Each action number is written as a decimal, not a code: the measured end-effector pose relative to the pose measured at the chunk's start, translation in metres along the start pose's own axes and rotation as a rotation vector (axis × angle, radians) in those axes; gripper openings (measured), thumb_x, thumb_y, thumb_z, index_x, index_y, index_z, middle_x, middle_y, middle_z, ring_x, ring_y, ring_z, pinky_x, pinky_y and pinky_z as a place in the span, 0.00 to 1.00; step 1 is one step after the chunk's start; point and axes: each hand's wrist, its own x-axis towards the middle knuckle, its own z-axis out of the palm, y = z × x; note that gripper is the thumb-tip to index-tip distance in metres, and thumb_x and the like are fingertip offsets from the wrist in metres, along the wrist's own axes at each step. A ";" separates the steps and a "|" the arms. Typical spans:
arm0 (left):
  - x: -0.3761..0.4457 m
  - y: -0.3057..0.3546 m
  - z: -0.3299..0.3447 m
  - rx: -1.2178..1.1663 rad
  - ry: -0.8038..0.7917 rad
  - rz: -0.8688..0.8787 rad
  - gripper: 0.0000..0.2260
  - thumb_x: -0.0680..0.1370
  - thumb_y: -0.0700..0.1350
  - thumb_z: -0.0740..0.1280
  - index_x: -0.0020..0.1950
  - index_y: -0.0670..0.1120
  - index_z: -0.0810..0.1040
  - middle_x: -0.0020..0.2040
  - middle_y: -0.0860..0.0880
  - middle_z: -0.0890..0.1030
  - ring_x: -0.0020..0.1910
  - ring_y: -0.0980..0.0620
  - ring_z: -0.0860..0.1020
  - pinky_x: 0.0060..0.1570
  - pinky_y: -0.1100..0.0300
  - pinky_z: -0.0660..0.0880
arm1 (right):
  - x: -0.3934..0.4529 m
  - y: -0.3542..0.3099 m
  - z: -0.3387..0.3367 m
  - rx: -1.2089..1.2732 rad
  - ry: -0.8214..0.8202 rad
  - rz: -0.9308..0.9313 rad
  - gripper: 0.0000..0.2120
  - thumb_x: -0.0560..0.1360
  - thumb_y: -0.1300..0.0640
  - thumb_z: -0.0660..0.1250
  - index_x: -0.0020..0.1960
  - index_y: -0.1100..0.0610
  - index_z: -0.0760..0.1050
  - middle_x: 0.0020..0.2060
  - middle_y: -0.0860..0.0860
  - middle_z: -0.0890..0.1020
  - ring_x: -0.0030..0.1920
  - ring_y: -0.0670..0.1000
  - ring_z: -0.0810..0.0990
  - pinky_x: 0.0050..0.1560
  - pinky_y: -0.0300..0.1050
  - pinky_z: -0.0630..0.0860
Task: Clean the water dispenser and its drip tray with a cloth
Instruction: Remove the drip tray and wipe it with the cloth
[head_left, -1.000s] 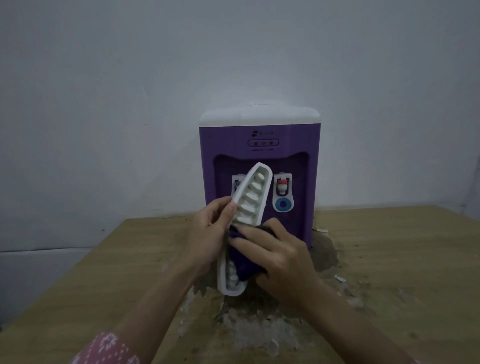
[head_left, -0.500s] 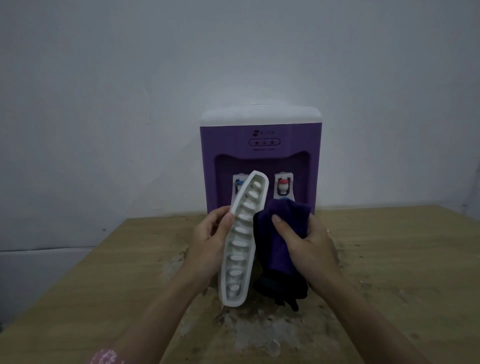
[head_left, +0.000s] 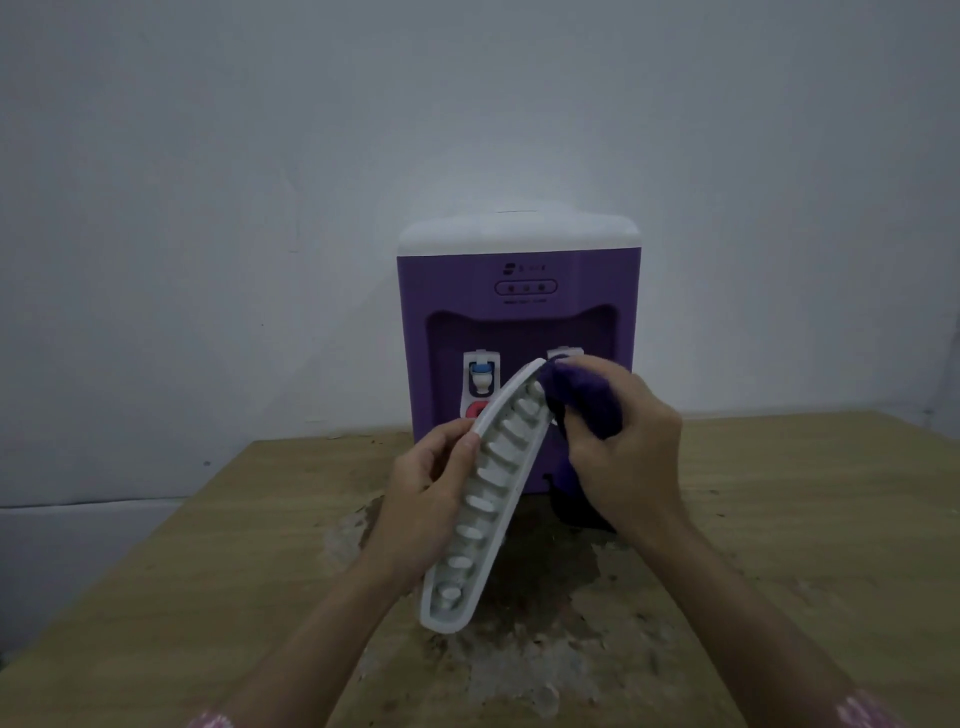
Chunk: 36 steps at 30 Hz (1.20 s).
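Wooden table (head_left: 779, 519) worn | grey wall (head_left: 208, 208) | left fingers (head_left: 457, 441) hold tray (head_left: 483, 509) | right fingers (head_left: 587, 447) clutch cloth (head_left: 587, 395)

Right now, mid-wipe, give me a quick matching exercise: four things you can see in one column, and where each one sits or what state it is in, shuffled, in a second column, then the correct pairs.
Things:
1. drip tray
2. cloth
3. water dispenser
4. blue tap

Places or states:
A. stands on the wooden table against the wall
B. bunched in the right hand, at the tray's top end
C. on the dispenser's front, left of the tray's top end
D. held tilted off the table by the left hand

Pairs: 1-D, 2-B, 3-A, 4-C
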 end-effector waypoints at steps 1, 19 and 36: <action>0.000 0.002 0.002 0.002 0.000 0.010 0.11 0.75 0.51 0.61 0.55 0.51 0.78 0.43 0.51 0.84 0.39 0.51 0.83 0.33 0.63 0.78 | -0.002 -0.001 0.001 -0.045 -0.038 -0.057 0.16 0.66 0.72 0.71 0.52 0.59 0.79 0.45 0.45 0.79 0.46 0.50 0.78 0.49 0.37 0.75; 0.000 0.007 0.005 0.248 -0.021 0.158 0.20 0.73 0.55 0.59 0.62 0.49 0.75 0.50 0.53 0.81 0.49 0.59 0.80 0.45 0.66 0.77 | -0.021 0.001 0.000 -0.318 -0.187 -0.114 0.16 0.65 0.64 0.74 0.52 0.63 0.77 0.46 0.57 0.79 0.42 0.53 0.78 0.36 0.37 0.74; 0.011 0.009 -0.007 0.189 0.204 0.122 0.10 0.78 0.49 0.61 0.56 0.52 0.79 0.45 0.53 0.84 0.44 0.55 0.81 0.41 0.62 0.79 | -0.022 0.015 -0.007 -0.389 -0.198 0.085 0.07 0.66 0.67 0.71 0.44 0.61 0.79 0.50 0.56 0.74 0.43 0.54 0.76 0.37 0.43 0.73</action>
